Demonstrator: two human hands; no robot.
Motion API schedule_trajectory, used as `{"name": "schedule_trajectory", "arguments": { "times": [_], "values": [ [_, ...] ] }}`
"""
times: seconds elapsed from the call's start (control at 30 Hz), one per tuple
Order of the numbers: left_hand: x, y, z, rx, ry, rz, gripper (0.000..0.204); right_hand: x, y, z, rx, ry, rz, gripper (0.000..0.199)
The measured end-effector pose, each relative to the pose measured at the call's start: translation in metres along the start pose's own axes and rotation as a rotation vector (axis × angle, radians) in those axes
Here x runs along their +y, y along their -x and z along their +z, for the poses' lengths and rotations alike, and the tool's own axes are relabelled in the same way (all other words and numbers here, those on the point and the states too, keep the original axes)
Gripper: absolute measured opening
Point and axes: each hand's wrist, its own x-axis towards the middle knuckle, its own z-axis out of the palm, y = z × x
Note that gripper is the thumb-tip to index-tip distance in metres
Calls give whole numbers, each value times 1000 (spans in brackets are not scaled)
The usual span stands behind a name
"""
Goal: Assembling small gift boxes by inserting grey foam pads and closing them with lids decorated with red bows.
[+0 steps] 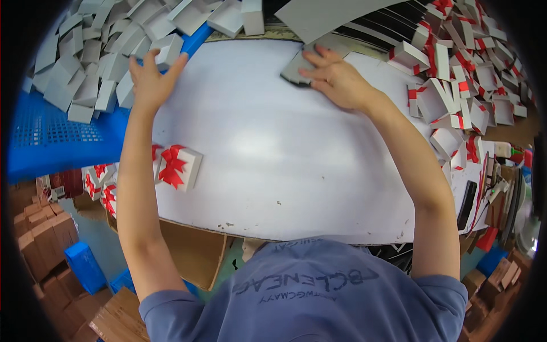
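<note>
Blue T-shirt (307, 290) at six

At ten o'clock, the left hand (152, 82), spread wide, is nearer the open white box (170, 48) beside it at eleven; at one, the right hand (337, 80) overlaps a grey panel (293, 72), clamped or not, I cannot tell

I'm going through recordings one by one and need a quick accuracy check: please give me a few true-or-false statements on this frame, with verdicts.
1. The left hand is beside the heap of plain white boxes. True.
2. Boxes with red ribbon are heaped along the right side. True.
3. The right hand is over those ribboned boxes. False: it is at a grey flat piece near the table's far edge.
4. The perforated basket at the left is red. False: the basket is blue.
5. A white box with a red bow sits on the white tabletop, just right of the left forearm. True.
</note>
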Motion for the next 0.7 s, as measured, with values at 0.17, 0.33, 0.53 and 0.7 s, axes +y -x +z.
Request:
{"name": "schedule_trajectory", "arguments": {
  "times": [0.17,0.33,0.53,0.7],
  "values": [
    [24,-3,16,-408,29,-15,59,-12,33,-11,-215,-146,1,33],
    [94,114,-6,-460,558,416,78,-40,63,-7,219,-131,-110,36],
    [128,168,4,-516,808,726,112,-95,95,13,128,-65,-358,25],
    [107,161,-8,-478,779,900,73,-22,125,-45,617,40,-27,39]
  ]
}}
